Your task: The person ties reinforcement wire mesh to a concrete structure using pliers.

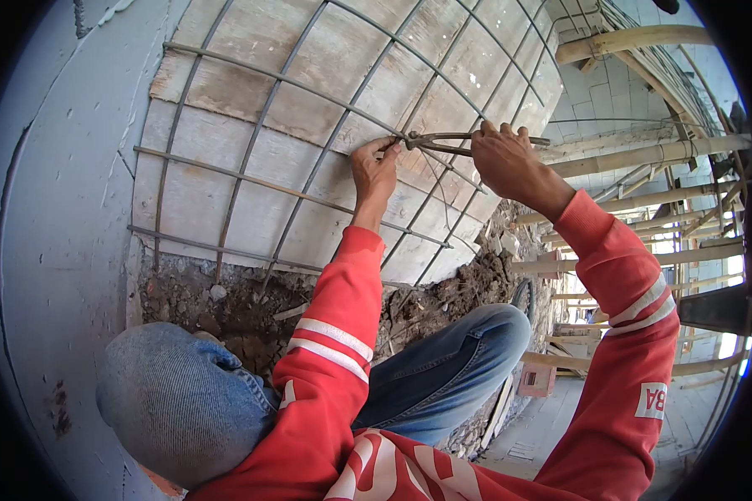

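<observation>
A grid of steel bars (263, 178) lies over pale wooden boards (217, 138). At one crossing of the bars are the jaws of metal pincers (443, 137). Their handles run to the right into my right hand (510, 159), whose fingers are wrapped round them. Just left of the jaws, my left hand (374, 174) has thumb and forefinger pinched together at the same crossing; what they hold is too small to name. A thin wire (445, 200) hangs in a loop below the pincers, in front of the boards.
A grey wall (58, 234) rises on the left. Broken soil and rubble (251, 313) lie below the boards, near my bent knees in jeans. Bamboo poles (643, 157) cross the right side, with a bundle of long bars (656, 58) at the upper right.
</observation>
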Motion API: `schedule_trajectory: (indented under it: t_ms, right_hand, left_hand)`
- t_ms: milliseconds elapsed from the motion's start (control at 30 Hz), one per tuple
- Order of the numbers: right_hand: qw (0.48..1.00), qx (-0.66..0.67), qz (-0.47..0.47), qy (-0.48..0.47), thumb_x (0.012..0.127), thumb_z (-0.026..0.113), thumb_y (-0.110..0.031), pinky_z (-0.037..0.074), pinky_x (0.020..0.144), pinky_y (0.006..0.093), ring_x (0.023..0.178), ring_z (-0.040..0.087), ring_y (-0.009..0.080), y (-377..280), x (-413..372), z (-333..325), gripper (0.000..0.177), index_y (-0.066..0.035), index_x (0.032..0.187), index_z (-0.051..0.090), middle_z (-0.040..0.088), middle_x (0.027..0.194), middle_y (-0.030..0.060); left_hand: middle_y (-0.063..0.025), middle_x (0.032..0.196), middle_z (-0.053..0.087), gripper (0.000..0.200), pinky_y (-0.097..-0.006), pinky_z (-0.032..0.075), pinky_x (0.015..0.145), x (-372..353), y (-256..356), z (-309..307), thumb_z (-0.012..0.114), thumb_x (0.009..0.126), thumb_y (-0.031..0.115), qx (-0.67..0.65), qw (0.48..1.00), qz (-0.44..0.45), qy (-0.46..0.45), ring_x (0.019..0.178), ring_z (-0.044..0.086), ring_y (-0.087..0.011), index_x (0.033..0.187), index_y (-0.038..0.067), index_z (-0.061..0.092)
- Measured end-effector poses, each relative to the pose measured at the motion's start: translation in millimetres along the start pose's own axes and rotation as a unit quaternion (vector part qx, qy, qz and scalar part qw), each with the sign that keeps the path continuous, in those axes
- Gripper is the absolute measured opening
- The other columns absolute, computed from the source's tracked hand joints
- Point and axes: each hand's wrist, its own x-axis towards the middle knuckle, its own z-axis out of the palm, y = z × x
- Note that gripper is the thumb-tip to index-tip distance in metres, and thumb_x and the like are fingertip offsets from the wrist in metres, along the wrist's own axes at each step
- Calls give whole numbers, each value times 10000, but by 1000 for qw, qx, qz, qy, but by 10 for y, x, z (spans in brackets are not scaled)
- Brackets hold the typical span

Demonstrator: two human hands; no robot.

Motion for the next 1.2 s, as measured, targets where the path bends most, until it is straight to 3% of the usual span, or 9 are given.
schedule_trajectory:
  t_ms: [200,267,433,633,700,833,933,1033,1200]
  right_hand:
    - [997,30,-60,47,893,525,-53,554,625,423,655,681,307,74,35,-5,159,16,856,663,669,757,142]
    - [997,36,-48,57,889,513,-41,547,606,432,625,671,302,32,-10,5,151,13,846,647,658,723,139]
    - [957,273,95,10,854,482,-13,471,505,474,518,582,285,-117,-99,849,69,-34,808,529,568,604,161]
    - [967,254,29,-3,797,542,-63,490,540,484,550,616,356,-53,-182,423,267,52,1031,482,586,624,220]
    - [915,401,-41,32,815,597,-53,520,513,419,548,626,295,-81,-195,497,271,71,1028,485,613,664,195]
    - [454,855,107,-225,841,745,-35,575,541,283,608,639,144,-234,-217,340,324,37,1018,483,656,798,106]
    - [566,777,98,-257,824,752,-21,578,528,304,629,660,163,-82,-238,356,399,42,1099,470,680,863,145]
    - [961,215,58,-162,874,661,-150,555,656,367,830,702,261,-64,-206,85,434,80,1196,484,692,911,200]
    - [992,-29,33,115,893,580,-146,529,674,374,780,661,279,-71,-251,61,282,52,1093,597,664,845,155]
  left_hand:
    - [-20,739,649,208,-251,399,516,22,64,16,693,900,45,-61,998,-34,-6,588,499,-82,1092,-23,739]
    - [-142,875,747,218,-327,508,735,28,85,-1,693,871,47,-86,993,-78,-6,781,651,-184,1054,-63,739]
    - [-141,887,752,223,-325,509,735,66,-70,9,682,881,40,-59,997,-51,-5,786,657,-181,1077,-54,737]
    - [-33,807,685,249,-249,407,537,28,97,2,683,901,31,-29,999,-37,-15,594,496,-87,1136,-41,722]
    - [-33,794,678,256,-247,404,535,10,121,-7,688,894,25,-58,996,-62,-12,591,495,-90,1141,-35,724]
    - [-39,786,667,267,-260,411,527,56,112,-9,710,871,18,-98,991,-85,-21,578,524,-93,1135,-20,722]
    - [-46,820,686,311,-249,399,526,9,212,-78,715,867,5,-130,982,-130,-32,586,547,-99,1174,-36,687]
    - [-58,828,697,313,-239,398,539,-10,200,-102,714,866,-5,-133,982,-134,-25,593,562,-105,1175,-44,678]
    - [-77,811,702,295,-236,404,575,-54,234,-72,724,858,-9,-146,982,-123,-8,591,581,-113,1145,-40,660]
